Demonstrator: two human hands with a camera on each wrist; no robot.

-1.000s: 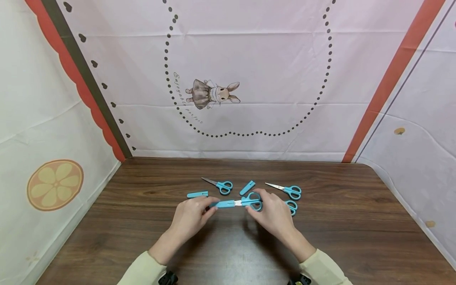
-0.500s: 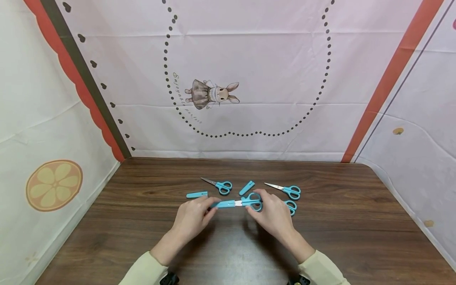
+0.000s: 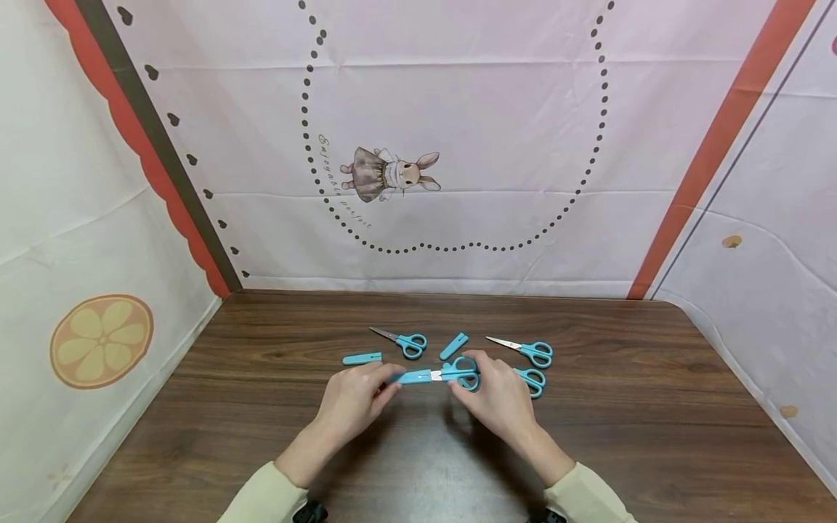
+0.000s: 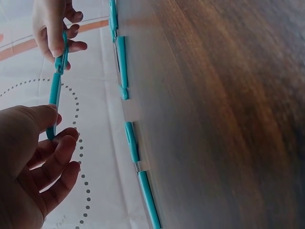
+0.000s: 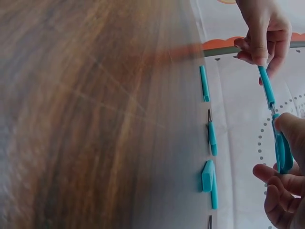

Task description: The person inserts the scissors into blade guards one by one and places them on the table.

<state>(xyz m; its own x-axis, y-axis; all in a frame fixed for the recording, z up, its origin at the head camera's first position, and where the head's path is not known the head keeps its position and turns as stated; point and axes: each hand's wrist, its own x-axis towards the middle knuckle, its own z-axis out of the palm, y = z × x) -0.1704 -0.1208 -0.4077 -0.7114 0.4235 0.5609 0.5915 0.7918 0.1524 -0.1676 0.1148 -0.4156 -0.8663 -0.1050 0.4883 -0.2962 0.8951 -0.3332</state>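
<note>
Raised over the table are light-blue scissors (image 3: 451,372) whose blades run into a light-blue blade cover (image 3: 415,377). A short strip of bare metal shows between cover and handle. My left hand (image 3: 353,392) pinches the cover's far-left end between thumb and fingers. With thumb and fingers, my right hand (image 3: 500,396) grips the handle loops. In the left wrist view the cover (image 4: 55,93) lies in line with the scissors (image 4: 61,63). The right wrist view shows the handle loops (image 5: 284,155) held between thumb and fingertips, the other fingers loosely bent.
Behind the hands lie bare-bladed scissors (image 3: 403,339), a loose cover (image 3: 362,359) and a second loose cover (image 3: 454,346). More open-bladed scissors (image 3: 528,349) lie at right. Another pair's handle (image 3: 542,378) shows beside the right hand, its blades hidden. A printed cloth (image 3: 510,160) walls the brown table (image 3: 621,407).
The right hand has shifted slightly left and toward me with the held scissors, and more of the handle behind it shows. Both hands keep their grip.
</note>
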